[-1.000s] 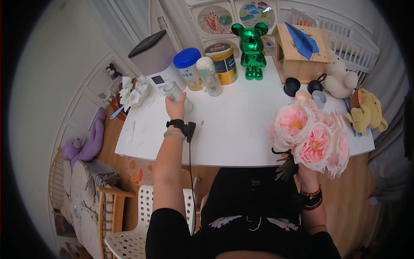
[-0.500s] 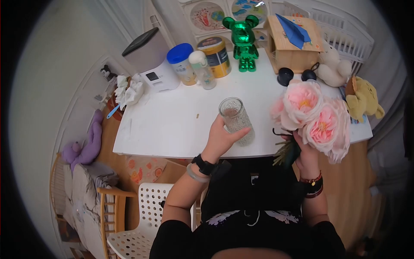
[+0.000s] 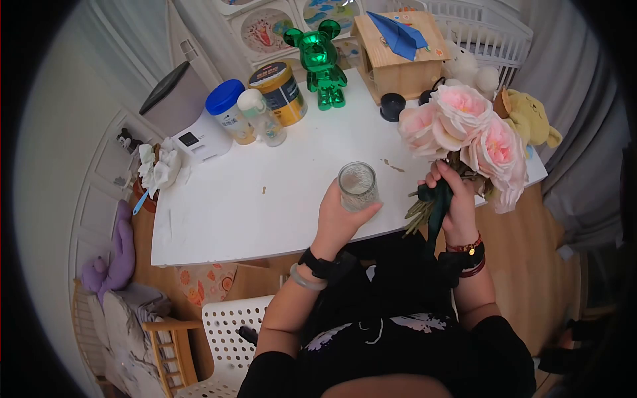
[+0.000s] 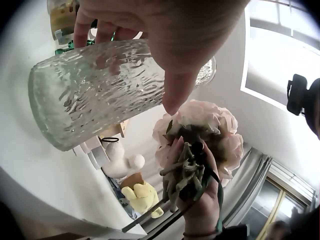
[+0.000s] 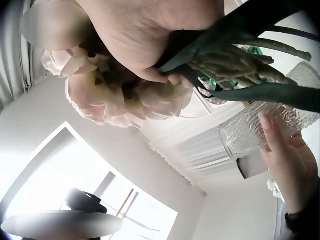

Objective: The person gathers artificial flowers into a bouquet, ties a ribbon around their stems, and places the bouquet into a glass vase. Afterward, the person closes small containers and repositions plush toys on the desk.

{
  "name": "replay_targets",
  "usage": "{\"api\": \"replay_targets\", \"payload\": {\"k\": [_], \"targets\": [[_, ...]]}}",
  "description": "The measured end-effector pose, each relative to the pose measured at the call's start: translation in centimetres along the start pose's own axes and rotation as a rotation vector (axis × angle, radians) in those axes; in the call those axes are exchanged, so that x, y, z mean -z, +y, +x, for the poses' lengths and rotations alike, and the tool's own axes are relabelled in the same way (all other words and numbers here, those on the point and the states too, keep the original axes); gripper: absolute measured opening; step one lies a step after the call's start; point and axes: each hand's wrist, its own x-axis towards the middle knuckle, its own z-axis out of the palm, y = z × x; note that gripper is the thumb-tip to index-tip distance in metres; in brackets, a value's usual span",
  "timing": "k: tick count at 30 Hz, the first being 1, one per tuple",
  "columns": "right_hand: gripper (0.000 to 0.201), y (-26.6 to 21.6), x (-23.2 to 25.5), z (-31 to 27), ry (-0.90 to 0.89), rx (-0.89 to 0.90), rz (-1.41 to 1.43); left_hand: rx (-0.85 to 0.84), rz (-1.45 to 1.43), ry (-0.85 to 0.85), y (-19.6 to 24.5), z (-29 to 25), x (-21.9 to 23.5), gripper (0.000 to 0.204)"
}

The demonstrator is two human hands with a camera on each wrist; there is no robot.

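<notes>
Near the table's front edge my left hand [image 3: 336, 222] grips a clear textured glass vase [image 3: 358, 189], fingers on one side and thumb across the other. In the left wrist view the vase [image 4: 95, 95] looks hollow, with no flowers in it. My right hand [image 3: 458, 209] holds a bouquet of large pale pink flowers [image 3: 464, 119] by its stems, to the right of the vase and apart from it. A dark green ribbon [image 3: 436, 215] is wrapped around the stems [image 3: 418, 211] and hangs down. The cut stem ends point left, toward the vase.
On the white table [image 3: 219, 219], a blue-lidded can [image 3: 229, 113], a bottle [image 3: 262, 119], a yellow-and-dark can [image 3: 279, 93] and a shiny green bear figure [image 3: 323, 63] stand at the back. A wooden house [image 3: 405, 60] and yellow plush toy [image 3: 531, 116] are at right.
My left hand has brought the vase from the table's back left to the front middle. The right hand has turned and raised the bouquet slightly. The head view has swung right.
</notes>
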Motion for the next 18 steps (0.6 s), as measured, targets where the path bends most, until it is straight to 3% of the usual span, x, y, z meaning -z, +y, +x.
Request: {"api": "replay_targets", "payload": {"k": [8, 10, 14, 16, 18], "targets": [[0.016, -1.0, -1.7, 1.0, -0.060, 0.021, -0.075, -0.001, -0.025, -0.022, -0.7, -0.2, -0.6, 0.055], [0.015, -1.6, -2.2, 1.4, -0.119, 0.004, -0.024, -0.073, -0.023, 0.013, -0.6, -0.2, -0.8, 0.053], [0.018, -3.7, -4.7, 3.6, -0.228, -0.006, 0.181, -0.038, -0.067, -0.009, -1.1, 0.0, -0.8, 0.055], [0.016, -4.4, -6.9, 4.5, -0.216, 0.097, 0.183, -0.121, -0.051, 0.044, -2.7, -0.2, -1.7, 0.060], [0.016, -4.2, -8.0, 5.7, -0.306, 0.128, 0.210, -0.051, -0.118, 0.030, -2.2, -0.3, -1.9, 0.063]]}}
